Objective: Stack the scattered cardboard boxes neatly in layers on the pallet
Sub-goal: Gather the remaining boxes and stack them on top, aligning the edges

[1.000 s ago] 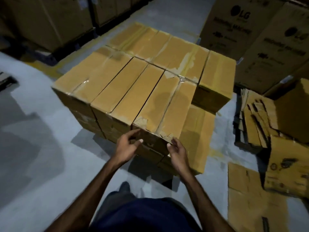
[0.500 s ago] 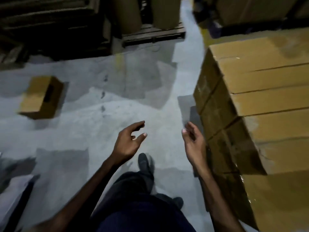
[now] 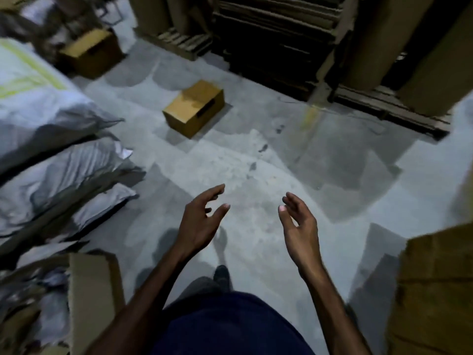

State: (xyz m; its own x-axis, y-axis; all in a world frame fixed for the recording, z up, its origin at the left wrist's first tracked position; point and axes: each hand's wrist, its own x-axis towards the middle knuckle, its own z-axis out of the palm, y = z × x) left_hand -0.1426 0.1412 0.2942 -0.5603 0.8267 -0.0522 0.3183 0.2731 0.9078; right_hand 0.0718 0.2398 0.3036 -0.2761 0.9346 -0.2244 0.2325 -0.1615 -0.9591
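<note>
- A far box (image 3: 89, 52) sits on the floor (image 3: 256, 175) at upper left, and a near box (image 3: 193, 107) lies ahead: both are unstacked.
- The left hand (image 3: 197, 221) is loosely spread and holds nothing.
- The right hand (image 3: 298, 226) is the same; the near box lies well beyond its fingers (image 3: 290, 201).
- The stack (image 3: 435, 290) shows only an edge at right, so I judge work remains.

left hand (image 3: 198, 224): empty, fingers loosely spread above the concrete floor (image 3: 256, 175)
right hand (image 3: 298, 226): empty, fingers relaxed
cardboard box (image 3: 193, 107): on the floor, well ahead of both hands
second cardboard box (image 3: 90, 53): farther off, far left
</note>
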